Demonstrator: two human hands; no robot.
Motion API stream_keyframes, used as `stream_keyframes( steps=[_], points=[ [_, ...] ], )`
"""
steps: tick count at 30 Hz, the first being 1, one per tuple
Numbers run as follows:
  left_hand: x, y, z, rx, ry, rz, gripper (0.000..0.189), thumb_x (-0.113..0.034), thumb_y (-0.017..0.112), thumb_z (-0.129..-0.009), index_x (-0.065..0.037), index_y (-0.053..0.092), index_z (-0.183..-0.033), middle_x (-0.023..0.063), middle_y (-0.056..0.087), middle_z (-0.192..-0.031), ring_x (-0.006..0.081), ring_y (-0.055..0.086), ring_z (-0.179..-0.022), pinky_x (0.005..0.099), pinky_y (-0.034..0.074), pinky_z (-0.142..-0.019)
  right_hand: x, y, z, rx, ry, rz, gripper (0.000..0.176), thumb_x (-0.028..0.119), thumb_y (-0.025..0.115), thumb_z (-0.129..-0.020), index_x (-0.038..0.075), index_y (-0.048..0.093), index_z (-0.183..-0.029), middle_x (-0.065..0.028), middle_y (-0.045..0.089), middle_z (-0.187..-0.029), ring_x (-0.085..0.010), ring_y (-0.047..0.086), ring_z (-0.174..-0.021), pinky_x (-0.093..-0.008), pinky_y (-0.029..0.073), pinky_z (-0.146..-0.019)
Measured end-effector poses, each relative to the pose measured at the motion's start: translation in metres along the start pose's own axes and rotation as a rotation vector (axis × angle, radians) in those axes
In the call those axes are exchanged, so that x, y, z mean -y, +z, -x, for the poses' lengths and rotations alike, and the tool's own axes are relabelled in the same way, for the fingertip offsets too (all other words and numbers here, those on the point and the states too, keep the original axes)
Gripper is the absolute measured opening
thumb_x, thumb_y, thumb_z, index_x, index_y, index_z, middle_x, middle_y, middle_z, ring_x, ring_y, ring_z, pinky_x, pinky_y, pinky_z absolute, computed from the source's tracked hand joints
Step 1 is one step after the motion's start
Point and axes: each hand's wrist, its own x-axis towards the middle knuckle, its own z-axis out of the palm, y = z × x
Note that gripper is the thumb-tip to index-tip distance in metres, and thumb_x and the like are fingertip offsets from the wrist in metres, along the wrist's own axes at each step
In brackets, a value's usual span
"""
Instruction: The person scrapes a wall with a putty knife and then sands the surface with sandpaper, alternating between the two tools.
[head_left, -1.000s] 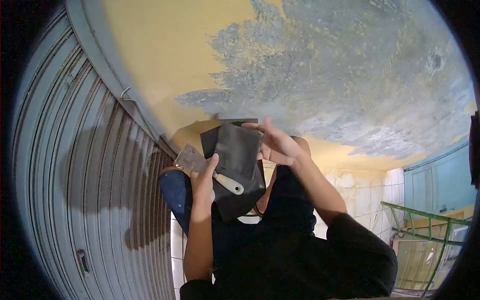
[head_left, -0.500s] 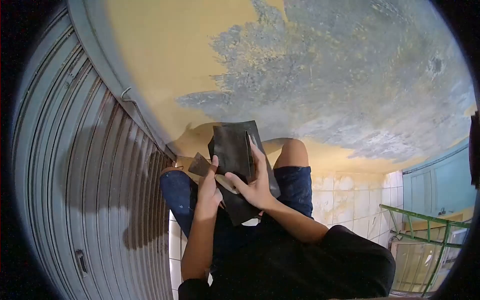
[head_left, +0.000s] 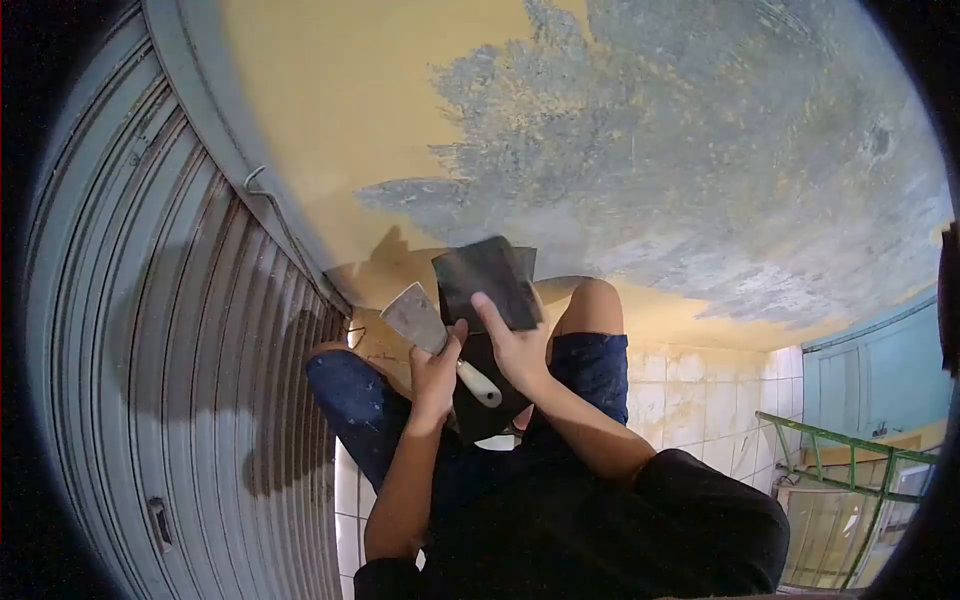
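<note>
My left hand (head_left: 434, 380) is closed around a putty knife (head_left: 414, 318), its metal blade pointing up and left and its pale handle angled down to the right. In my right hand (head_left: 518, 352) is a dark, folded sheet of sandpaper (head_left: 488, 283), gripped at its lower edge with the thumb across its face. A second dark sheet (head_left: 484, 395) hangs below and behind, between my knees, partly covered by the hands and the folded piece. Its upper part shows past the folded piece's right edge.
Close in front stands a yellow wall (head_left: 340, 120) with a large grey, scraped patch (head_left: 680, 150). A ribbed metal shutter (head_left: 200, 330) rises at the left, with a bent hook (head_left: 256, 180) by its frame. White floor tiles (head_left: 710, 400) and a green metal frame (head_left: 850, 485) lie right.
My right hand has lifted and turned the folded sandpaper, its thumb now on the face. The putty knife has swung more upright in my left hand, and its pale handle now shows.
</note>
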Motion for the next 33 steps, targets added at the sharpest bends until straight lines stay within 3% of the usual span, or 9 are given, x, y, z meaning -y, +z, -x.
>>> stream_keyframes(
  steps=[5,7,9,11,15,19,24,28,33],
  points=[
    [-0.014,0.009,0.008,-0.042,0.073,-0.143,0.024,-0.022,0.073,-0.103,0.001,0.074,-0.097,-0.0039,0.065,-0.085,0.0059,0.052,-0.075,0.0271,0.042,-0.068,-0.002,-0.003,-0.007,-0.025,0.208,0.046,0.035,0.019,0.064,-0.108,-0.007,0.066,-0.131,-0.0124,0.072,-0.120,-0.0158,0.064,-0.115,-0.0293,0.050,-0.099],
    [0.002,0.006,0.002,-0.029,0.101,-0.089,0.025,-0.022,0.073,-0.103,0.002,0.075,-0.099,-0.0026,0.067,-0.087,0.0063,0.052,-0.074,0.0277,0.043,-0.068,0.008,-0.006,-0.014,-0.185,0.001,0.187,0.038,0.012,0.059,-0.108,-0.009,0.061,-0.139,-0.0199,0.070,-0.131,-0.0248,0.062,-0.126,-0.0374,0.047,-0.109],
    [0.003,0.003,0.000,-0.020,0.122,-0.038,0.026,-0.022,0.072,-0.103,0.004,0.076,-0.101,-0.0012,0.070,-0.088,0.0068,0.052,-0.074,0.0283,0.043,-0.068,0.027,-0.033,-0.066,-0.341,-0.938,0.593,0.041,0.005,0.055,-0.105,-0.011,0.058,-0.144,-0.0281,0.063,-0.143,-0.0410,0.052,-0.142,-0.0479,0.039,-0.118],
    [-0.011,0.000,0.006,-0.002,0.066,-0.179,0.028,-0.024,0.071,-0.104,0.004,0.077,-0.103,0.0033,0.075,-0.092,0.0097,0.058,-0.078,0.0308,0.048,-0.073,0.082,-0.043,-0.085,-0.563,-1.122,1.020,0.043,-0.002,0.053,-0.102,-0.011,0.058,-0.144,-0.0326,0.052,-0.154,-0.0520,0.037,-0.151,-0.0568,0.031,-0.123],
    [-0.002,-0.004,0.002,0.006,0.161,-0.275,0.034,-0.028,0.070,-0.105,0.005,0.078,-0.104,0.0068,0.078,-0.095,0.0122,0.065,-0.083,0.0312,0.050,-0.074,0.095,-0.057,-0.169,-0.355,-1.337,1.063,0.049,-0.001,0.057,-0.097,-0.006,0.059,-0.146,-0.0294,0.038,-0.165,-0.0511,0.028,-0.156,-0.0610,0.020,-0.126],
    [-0.005,-0.004,0.003,-0.014,0.074,-0.258,0.033,-0.027,0.072,-0.103,0.006,0.077,-0.101,0.0083,0.079,-0.096,0.0132,0.068,-0.088,0.0321,0.052,-0.078,0.083,-0.057,-0.195,-0.192,-1.291,1.469,0.052,0.005,0.055,-0.097,0.008,0.063,-0.148,-0.0219,0.046,-0.163,-0.0439,0.031,-0.158,-0.0603,0.021,-0.127],
    [-0.002,-0.013,0.002,-0.077,0.140,-0.268,0.031,-0.024,0.074,-0.101,0.006,0.078,-0.098,0.0102,0.080,-0.096,0.0168,0.071,-0.090,0.0339,0.053,-0.083,0.087,-0.069,-0.205,-0.082,-1.334,1.456,0.053,0.028,0.071,-0.099,0.003,0.063,-0.145,-0.0204,0.055,-0.156,-0.0412,0.042,-0.152,-0.0597,0.026,-0.125],
    [-0.004,-0.018,0.002,-0.109,0.139,-0.287,0.031,-0.025,0.074,-0.101,0.006,0.078,-0.100,0.0111,0.080,-0.096,0.0185,0.072,-0.089,0.0340,0.053,-0.084,0.085,-0.073,-0.210,-0.104,-1.364,1.614,0.054,0.034,0.062,-0.103,0.002,0.061,-0.146,-0.0157,0.056,-0.156,-0.0359,0.046,-0.151,-0.0583,0.027,-0.126],
    [-0.001,-0.017,-0.002,-0.075,0.165,-0.280,0.030,-0.024,0.074,-0.101,0.006,0.079,-0.101,0.0117,0.080,-0.097,0.0187,0.072,-0.090,0.0343,0.053,-0.085,0.075,-0.030,-0.201,0.032,-1.342,1.532,0.051,0.019,0.054,-0.101,0.001,0.059,-0.147,-0.0154,0.052,-0.160,-0.0321,0.044,-0.153,-0.0561,0.026,-0.127]
  ],
)
